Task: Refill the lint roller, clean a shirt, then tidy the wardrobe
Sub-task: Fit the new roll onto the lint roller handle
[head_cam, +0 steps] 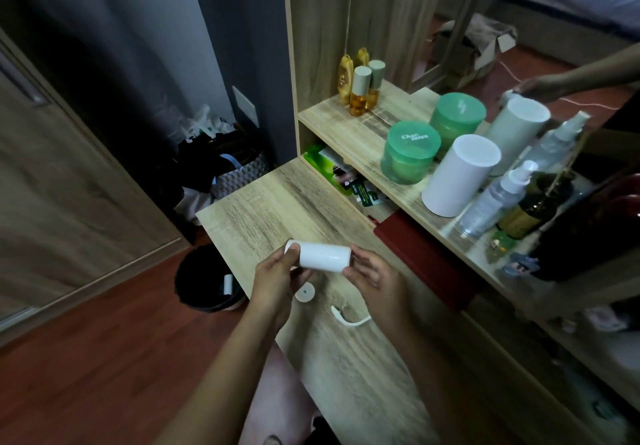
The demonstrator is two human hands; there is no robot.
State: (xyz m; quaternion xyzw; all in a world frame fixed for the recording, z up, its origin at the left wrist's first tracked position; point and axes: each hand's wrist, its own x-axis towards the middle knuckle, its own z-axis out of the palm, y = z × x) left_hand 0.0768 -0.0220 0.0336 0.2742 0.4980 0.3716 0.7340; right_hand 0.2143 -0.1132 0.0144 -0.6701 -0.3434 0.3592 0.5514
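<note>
Head view, both ends of white refill roll (323, 254) being partly covered by fingers, curved white piece (349, 320) lying half hidden under right wrist, left grip (273, 282) curling round roll's left end, right grip (377, 278) pinching its right end, roll hovering above counter (263, 209) at lower centre of frame.

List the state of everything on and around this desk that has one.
lint roll, held level above the desk, a hand at each end
left hand, fingers curled round the roll's left end
right hand, holding its right end
round cap, lying loose on the desk
bin, open, a white tube inside
green jars, lids on
</note>
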